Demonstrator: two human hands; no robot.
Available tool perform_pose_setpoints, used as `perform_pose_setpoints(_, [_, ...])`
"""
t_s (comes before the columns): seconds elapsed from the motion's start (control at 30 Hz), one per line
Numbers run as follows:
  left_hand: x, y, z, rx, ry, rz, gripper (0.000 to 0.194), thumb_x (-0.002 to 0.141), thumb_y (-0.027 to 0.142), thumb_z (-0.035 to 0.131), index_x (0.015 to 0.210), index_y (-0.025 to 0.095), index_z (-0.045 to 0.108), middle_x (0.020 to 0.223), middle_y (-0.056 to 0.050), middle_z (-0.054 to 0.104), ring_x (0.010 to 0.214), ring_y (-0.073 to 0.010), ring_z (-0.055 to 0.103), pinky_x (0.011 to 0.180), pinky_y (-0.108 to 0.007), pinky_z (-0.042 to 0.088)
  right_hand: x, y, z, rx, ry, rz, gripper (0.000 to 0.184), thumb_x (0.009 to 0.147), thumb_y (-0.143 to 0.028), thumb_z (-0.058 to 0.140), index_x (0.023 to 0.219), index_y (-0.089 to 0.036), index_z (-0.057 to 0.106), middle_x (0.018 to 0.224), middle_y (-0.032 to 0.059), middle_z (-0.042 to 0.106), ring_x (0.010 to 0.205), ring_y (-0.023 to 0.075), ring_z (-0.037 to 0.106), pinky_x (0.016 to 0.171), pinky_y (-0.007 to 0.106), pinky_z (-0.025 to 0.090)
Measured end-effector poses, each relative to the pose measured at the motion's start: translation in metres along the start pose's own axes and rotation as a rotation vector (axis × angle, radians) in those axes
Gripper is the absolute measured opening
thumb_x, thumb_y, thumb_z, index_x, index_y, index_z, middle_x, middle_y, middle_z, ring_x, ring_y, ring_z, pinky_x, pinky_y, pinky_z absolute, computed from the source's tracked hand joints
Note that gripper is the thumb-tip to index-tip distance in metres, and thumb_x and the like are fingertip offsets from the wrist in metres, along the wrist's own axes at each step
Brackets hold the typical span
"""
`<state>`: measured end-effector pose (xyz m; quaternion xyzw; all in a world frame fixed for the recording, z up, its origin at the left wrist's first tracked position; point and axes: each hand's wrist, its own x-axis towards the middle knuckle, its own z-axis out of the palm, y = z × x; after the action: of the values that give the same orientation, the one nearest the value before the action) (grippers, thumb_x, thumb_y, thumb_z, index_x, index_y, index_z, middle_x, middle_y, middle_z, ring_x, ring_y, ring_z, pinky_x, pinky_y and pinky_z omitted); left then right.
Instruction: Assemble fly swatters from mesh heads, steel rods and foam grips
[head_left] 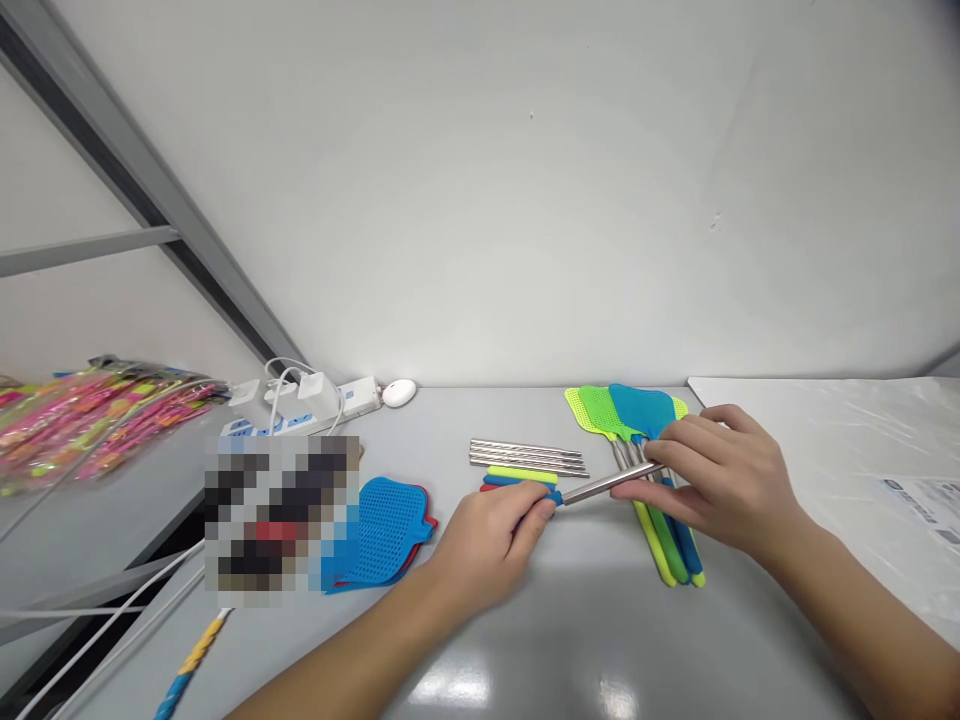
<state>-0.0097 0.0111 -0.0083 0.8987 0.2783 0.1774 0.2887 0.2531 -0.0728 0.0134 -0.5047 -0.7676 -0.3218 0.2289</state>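
My left hand [491, 535] is closed around a blue handle [556, 497], most of it hidden in the fingers. A silver metal rod [604, 484] runs from that handle up to my right hand [720, 475], whose fingers and thumb pinch its far end. Beneath my right hand lie several fly swatters [643, 408] with yellow-green, green and blue heads. Behind my left hand are several loose metal rods [525, 455], along with yellow-green [521, 474], blue and red handles. Left of it rests a blue swatter head [382, 530] on top of a red one.
At the left are a power strip with white plugs [319, 395], a white mouse-like object [399, 392] and a blurred-out patch [281, 520]. Bagged colourful items [112, 420] lie beyond the frame bars. White wrapped sheeting [847, 470] covers the right side. A wall stands behind.
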Motion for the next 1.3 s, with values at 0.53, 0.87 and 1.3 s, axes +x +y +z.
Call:
perform_pose_setpoints(0.53, [-0.003, -0.003, 0.003, -0.067, 0.133, 0.207, 0.026, 0.098, 0.027, 0.043, 0.105, 0.018, 0.066, 0.085, -0.005, 0.069, 0.076, -0.0175, 0.061, 0.070, -0.029, 0.044, 0.014, -0.031, -0.004, 0.038, -0.103, -0.036, 0.037, 0.093, -0.044, 0.056, 0.066, -0.020, 0.053, 0.059, -0.0021, 0.047, 0.057, 0.0132, 0.041, 0.060, 0.031, 0.027])
perform_pose_setpoints(0.87, [0.000, 0.000, -0.004, -0.998, 0.419, -0.027, 0.051, 0.097, 0.056, 0.028, 0.100, 0.018, 0.062, 0.093, -0.008, 0.063, 0.083, -0.0196, 0.058, 0.079, -0.034, 0.048, 0.006, -0.061, 0.006, 0.174, -0.383, -0.019, 0.016, 0.097, -0.015, 0.043, 0.100, -0.018, 0.058, 0.078, 0.0022, 0.055, 0.065, 0.0165, 0.049, 0.052, 0.030, 0.024])
perform_pose_setpoints(1.3, [0.005, 0.008, 0.000, -1.116, 0.330, -0.225, 0.073, 0.092, 0.069, 0.008, 0.094, 0.018, 0.060, 0.085, -0.007, 0.060, 0.073, -0.0170, 0.050, 0.074, -0.031, 0.043, 0.011, -0.085, 0.003, 0.199, -0.402, -0.050, 0.034, 0.071, 0.003, 0.039, 0.093, -0.018, 0.054, 0.069, -0.0001, 0.053, 0.053, 0.0166, 0.049, 0.042, 0.031, 0.022])
